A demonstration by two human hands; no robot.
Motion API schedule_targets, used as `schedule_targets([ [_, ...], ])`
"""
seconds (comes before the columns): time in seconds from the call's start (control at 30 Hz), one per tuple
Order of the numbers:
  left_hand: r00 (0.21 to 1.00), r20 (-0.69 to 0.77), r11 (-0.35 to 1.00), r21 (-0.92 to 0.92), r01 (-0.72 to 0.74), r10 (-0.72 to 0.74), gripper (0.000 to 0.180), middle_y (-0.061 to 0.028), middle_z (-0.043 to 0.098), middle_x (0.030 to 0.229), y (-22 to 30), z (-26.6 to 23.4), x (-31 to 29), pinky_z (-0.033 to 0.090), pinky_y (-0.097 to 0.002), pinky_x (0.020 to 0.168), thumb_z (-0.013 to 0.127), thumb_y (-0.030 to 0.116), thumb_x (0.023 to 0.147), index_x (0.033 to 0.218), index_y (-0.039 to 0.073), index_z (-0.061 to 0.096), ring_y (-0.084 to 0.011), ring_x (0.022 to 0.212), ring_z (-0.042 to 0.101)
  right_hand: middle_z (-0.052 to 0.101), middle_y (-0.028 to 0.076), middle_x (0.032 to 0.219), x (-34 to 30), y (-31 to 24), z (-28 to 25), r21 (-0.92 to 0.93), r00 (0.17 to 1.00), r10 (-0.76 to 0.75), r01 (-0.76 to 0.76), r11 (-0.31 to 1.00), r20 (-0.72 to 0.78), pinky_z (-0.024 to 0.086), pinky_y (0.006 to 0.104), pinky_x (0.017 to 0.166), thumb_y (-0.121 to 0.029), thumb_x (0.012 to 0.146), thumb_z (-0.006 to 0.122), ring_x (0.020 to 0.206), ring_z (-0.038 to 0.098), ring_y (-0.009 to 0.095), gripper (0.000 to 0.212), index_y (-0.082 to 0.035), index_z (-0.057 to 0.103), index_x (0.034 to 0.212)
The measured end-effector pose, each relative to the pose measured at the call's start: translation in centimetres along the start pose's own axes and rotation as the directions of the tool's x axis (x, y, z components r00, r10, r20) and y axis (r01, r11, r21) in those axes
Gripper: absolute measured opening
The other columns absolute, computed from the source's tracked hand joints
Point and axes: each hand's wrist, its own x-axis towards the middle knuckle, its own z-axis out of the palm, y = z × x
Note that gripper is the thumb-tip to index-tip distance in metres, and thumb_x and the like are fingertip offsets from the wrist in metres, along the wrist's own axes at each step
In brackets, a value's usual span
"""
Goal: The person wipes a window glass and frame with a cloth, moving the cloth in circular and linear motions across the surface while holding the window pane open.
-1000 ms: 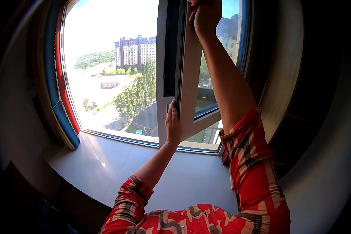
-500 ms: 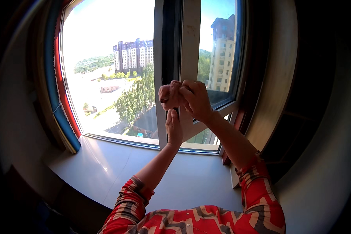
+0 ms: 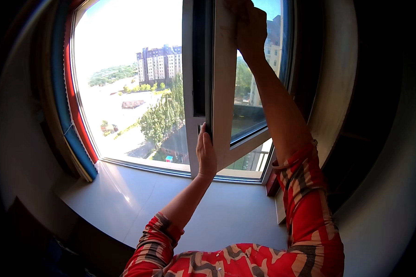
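Window sash [image 3: 223, 101], upright lengthwise, before you: your left hand [image 3: 207, 154], fingers extended, against its lower left edge; your right hand [image 3: 252, 34] at its upper part, grip indiscernible.

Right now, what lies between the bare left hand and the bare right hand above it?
The head view shows a stretch of the window sash's pale, flat upright there.

Sunlight [image 3: 121, 190] streaks a pale windowsill [image 3: 141, 196], with an apartment block [image 3: 159, 67] and green trees [image 3: 162, 117] outside.
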Motion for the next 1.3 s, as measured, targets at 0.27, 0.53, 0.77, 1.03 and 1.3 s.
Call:
schedule_targets([
  [0.27,0.994,0.073,0.982,-0.164,0.094,-0.083,0.057,-0.0153,0.054,0.143,-0.1,0.9,-0.5,0.037,-0.0325,0.112,0.032,0.041,0.111,0.152,0.002,0.042,-0.0214,0.131,0.051,0.065,0.013,0.092,-18.9,-13.6,-13.1,0.003,0.713,0.219,-0.296,0.955,0.666,0.055,0.0407,0.073,-0.018,0.090,0.070,0.079,0.067,0.032,0.014,-0.009,0.070,0.102],
  [0.53,0.999,0.041,0.999,0.024,0.034,-0.035,0.052,-0.0135,0.050,0.150,-0.2,1.0,-0.8,0.035,-0.0325,0.114,0.028,0.032,0.111,0.151,0.003,0.043,-0.0223,0.138,0.047,0.064,0.014,0.103,-6.5,-4.3,-4.4,-0.052,0.989,-0.136,0.139,0.989,0.054,0.051,0.0473,0.075,-0.014,0.079,0.075,0.092,0.062,0.036,0.029,-0.016,0.070,0.108],
  [0.77,0.995,0.077,0.996,-0.059,0.074,-0.069,0.052,-0.0129,0.052,0.148,-4.3,1.5,0.5,0.037,-0.0316,0.112,0.029,0.030,0.110,0.150,0.002,0.044,-0.0213,0.134,0.050,0.064,0.011,0.099,-5.1,-1.8,-2.0,0.673,0.981,0.054,-0.169,0.720,0.189,0.052,0.0343,0.083,-0.011,0.094,0.064,0.096,0.063,0.022,0.015,-0.006,0.067,0.109],
  [1.03,0.966,0.254,0.909,-0.410,0.072,0.038,0.044,-0.0100,0.061,0.118,-8.6,0.2,1.6,0.053,-0.0320,0.089,0.036,0.034,0.107,0.134,0.003,0.052,-0.0198,0.105,0.061,0.057,0.005,0.105,-33.7,-10.3,-16.4,0.159,0.655,0.062,-0.271,0.949,0.753,0.058,0.0404,0.085,-0.015,0.080,0.075,0.103,0.064,0.028,0.028,-0.022,0.072,0.106],
  [1.3,0.974,0.142,0.952,-0.228,0.203,-0.174,0.064,-0.0080,0.058,0.133,-6.4,3.4,0.4,0.043,-0.0322,0.102,0.033,0.053,0.108,0.149,0.006,0.045,-0.0182,0.118,0.056,0.054,0.014,0.114,-33.3,-2.6,-24.1,-0.005,0.629,0.718,-0.751,0.660,0.299,0.048,0.0394,0.091,-0.003,0.097,0.057,0.106,0.057,0.025,0.023,-0.001,0.059,0.119],
])
